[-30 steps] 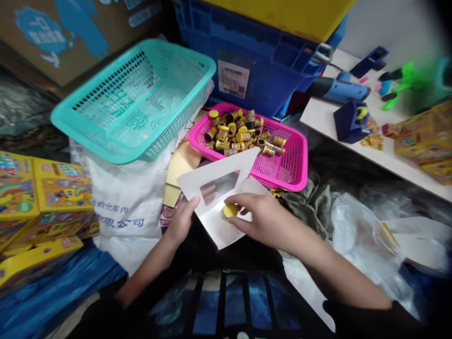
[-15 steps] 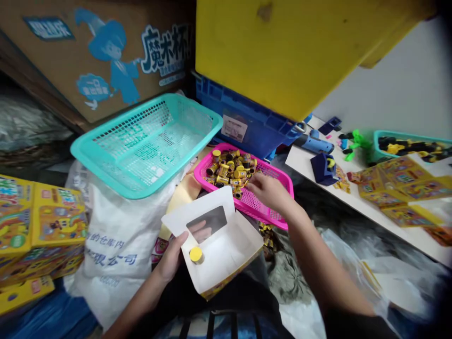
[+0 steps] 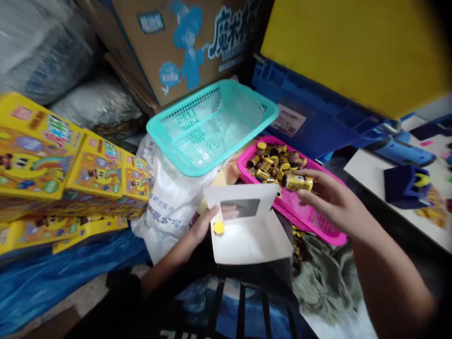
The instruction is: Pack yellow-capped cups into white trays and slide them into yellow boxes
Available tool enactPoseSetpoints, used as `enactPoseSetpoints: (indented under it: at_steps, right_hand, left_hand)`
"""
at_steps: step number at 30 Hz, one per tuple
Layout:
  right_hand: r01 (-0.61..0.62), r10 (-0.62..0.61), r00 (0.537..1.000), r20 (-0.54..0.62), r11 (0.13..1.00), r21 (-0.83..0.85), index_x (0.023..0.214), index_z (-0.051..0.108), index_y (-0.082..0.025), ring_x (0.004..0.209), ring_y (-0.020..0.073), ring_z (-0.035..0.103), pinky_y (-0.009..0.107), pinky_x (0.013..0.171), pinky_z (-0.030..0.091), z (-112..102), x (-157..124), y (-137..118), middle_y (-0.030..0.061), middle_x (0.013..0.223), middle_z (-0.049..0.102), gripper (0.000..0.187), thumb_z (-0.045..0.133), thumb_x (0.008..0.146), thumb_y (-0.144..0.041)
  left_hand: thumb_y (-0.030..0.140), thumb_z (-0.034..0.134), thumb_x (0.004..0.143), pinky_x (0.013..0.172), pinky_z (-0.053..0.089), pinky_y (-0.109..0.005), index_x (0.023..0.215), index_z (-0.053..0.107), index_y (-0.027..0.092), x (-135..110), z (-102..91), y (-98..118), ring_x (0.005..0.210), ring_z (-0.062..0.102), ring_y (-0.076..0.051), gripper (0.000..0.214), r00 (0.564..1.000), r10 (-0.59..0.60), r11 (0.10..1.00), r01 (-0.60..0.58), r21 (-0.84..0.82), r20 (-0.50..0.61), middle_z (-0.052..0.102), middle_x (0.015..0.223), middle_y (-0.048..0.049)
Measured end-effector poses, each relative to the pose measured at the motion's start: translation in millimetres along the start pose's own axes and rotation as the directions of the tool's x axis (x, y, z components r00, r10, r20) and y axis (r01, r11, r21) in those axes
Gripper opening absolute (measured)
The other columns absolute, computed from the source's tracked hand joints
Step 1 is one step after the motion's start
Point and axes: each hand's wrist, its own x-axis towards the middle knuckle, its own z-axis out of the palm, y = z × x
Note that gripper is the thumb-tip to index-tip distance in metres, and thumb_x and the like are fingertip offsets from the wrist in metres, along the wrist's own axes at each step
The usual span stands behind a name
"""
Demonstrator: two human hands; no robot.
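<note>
Small jar: lies roughly level in the right hand, above the pink basket. Right grip: thumb and fingers pinched on its right-hand end. Judged light, stiff-walled, smooth and apt to roll; best hold is round the label, fingertips opposing the thumb.

White-lined carton: flap raised, left grip clamped on its left edge; fingers of the left hand show through the window. Probably thin card, easily creased; hold at a fold, clear of the window. One yellow-lidded jar sits at its left side.

Outward: loose jars heaped in the pink basket; teal basket beside it, over a white sack.
</note>
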Motion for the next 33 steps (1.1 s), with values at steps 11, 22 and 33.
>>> enactPoseSetpoints:
  at_steps: [11, 22, 33]
  right_hand:
    - [0.102, 0.267, 0.803, 0.533, 0.819, -0.564, 0.128, 0.059, -0.008, 0.095, 0.0336, 0.074, 0.037, 0.074, 0.054, 134, -8, -65, 0.0231, 0.109, 0.076, 0.039, 0.066, 0.091, -0.019]
    - [-0.2, 0.216, 0.975, -0.046, 0.782, -0.59, 0.099, 0.066, -0.018, 0.091, 0.0211, 0.069, 0.028, 0.075, 0.048, 34, 55, -19, 0.0087, 0.096, 0.074, 0.028, 0.042, 0.105, -0.03]
    - [-0.012, 0.33, 0.89, 0.313, 0.705, -0.709, 0.131, 0.069, -0.025, 0.106, 0.0306, 0.07, 0.036, 0.087, 0.051, 70, 105, 33, 0.0166, 0.12, 0.071, 0.036, 0.048, 0.101, -0.025]
  left_hand:
    - [0.069, 0.068, 0.083, 0.109, 0.048, -0.052, 0.121, 0.076, 0.011, 0, 9.3, -15, 0.127, 0.064, -0.043, 0.07, 0.998, 0.067, 0.997, -0.066, -0.032, 0.001, 0.076, 0.123, -0.0198]
    - [0.072, 0.071, 0.079, 0.109, 0.048, -0.056, 0.114, 0.077, 0.011, -9, -5.6, -10, 0.127, 0.064, -0.045, 0.07, 0.996, -0.022, 0.994, 0.012, -0.109, -0.084, 0.077, 0.119, -0.0223]
    - [0.074, 0.074, 0.072, 0.11, 0.047, -0.059, 0.112, 0.077, 0.012, -8, -5.8, -13, 0.129, 0.062, -0.046, 0.074, 0.987, -0.018, 0.992, -0.002, -0.127, -0.157, 0.077, 0.119, -0.0228]
